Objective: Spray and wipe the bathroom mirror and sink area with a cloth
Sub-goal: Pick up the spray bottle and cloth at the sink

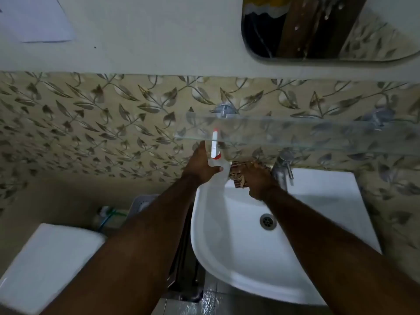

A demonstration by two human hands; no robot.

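At sink's back-left rim: left hand wrapped around clear spray bottle (white-and-red nozzle up, just under glass shelf). Right hand closed on patterned cloth, pressed to sink ledge beside tap. Mirror above, wet streaks.

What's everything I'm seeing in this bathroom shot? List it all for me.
Sink: one, white, lower right.
Drain: one, metal, in the basin.
Tap: one, chrome, at the sink's back edge.
Glass shelf: one, clear, above the tap.
Mirror: one, wet, top right.
Spray bottle: one, white with red, at the sink's back left.
Cloth: one, patterned brown, beside the bottle.
Toilet tank: one, white, lower left.
Left hand: on the bottle.
Right hand: holding the cloth.
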